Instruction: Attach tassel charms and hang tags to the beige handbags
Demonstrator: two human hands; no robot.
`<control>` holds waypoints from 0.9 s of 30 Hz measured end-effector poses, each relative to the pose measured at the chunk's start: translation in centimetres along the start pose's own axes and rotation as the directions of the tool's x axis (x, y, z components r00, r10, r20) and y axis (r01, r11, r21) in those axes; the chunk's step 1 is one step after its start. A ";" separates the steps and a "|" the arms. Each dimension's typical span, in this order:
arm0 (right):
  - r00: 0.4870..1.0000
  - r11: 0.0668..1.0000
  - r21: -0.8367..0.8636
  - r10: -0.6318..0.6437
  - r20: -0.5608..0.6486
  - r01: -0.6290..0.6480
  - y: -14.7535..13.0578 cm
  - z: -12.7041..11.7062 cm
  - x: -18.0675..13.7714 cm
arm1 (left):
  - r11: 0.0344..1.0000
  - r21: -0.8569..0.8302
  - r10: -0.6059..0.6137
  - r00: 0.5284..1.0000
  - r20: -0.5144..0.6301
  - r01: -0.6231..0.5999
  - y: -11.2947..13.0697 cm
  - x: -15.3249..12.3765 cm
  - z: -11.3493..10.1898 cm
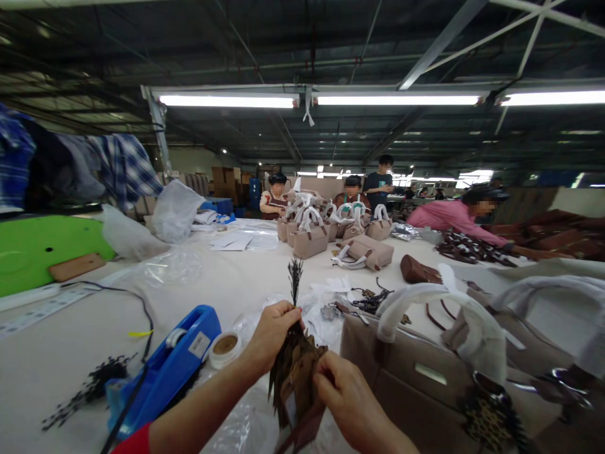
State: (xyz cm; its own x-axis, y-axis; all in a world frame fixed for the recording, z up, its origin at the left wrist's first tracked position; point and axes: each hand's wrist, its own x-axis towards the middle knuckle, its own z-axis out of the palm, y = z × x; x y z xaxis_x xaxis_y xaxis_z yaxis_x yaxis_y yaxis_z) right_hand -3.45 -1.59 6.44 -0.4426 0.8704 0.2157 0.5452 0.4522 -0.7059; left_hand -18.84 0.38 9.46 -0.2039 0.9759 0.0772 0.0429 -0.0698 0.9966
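My left hand (278, 325) is closed round the gathered neck of a bundle of brown tag-like pieces (293, 372). Its dark cords (295, 277) stick up above my fingers, and the flat brown pieces fan out below. At the bundle's right side my right hand (343, 388) has its fingers curled and pinched against the edge of the brown pieces. A white label shows low among them. Just right of my hands stands a taupe handbag (401, 372) with wrapped handles, a dark patterned charm (489, 419) hanging on its front.
A blue tape dispenser (165, 366), a tape roll (224, 348) and a pile of black strings (101, 381) lie left. Black cords (371, 299) and clear plastic are ahead. Further back are several handbags (309, 239). At right a co-worker in a pink sleeve (449, 217) reaches over dark straps.
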 end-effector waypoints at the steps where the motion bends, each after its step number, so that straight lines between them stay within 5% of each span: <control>1: 1.000 1.000 0.018 0.005 0.019 -0.005 0.3 0.2 -0.2 | 1.000 0.000 0.004 1.000 -0.024 -0.004 -0.3 0.3 -0.2; 9: 0.991 0.986 0.165 0.011 0.131 -0.033 2.0 0.8 -1.6 | 0.999 0.054 0.004 0.998 -0.068 0.000 -1.8 1.7 0.1; 19: 0.966 0.881 0.414 0.152 0.210 -0.228 3.3 1.2 -0.3 | 0.999 0.051 -0.004 1.000 -0.024 0.006 -2.8 2.0 0.8; 27: 0.995 0.973 0.213 0.069 0.074 -0.083 4.9 4.1 -0.6 | 0.995 0.095 0.050 0.978 -0.202 -0.032 -5.0 2.6 1.7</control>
State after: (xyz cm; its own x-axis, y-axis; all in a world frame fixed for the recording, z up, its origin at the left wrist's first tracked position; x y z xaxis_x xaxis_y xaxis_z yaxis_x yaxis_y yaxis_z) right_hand -3.44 -0.67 0.16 -0.4554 0.8826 0.1165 0.4157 0.3265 -0.8489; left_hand -17.87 3.60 4.63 -0.3945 0.9095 0.1313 0.1420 -0.0808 0.9866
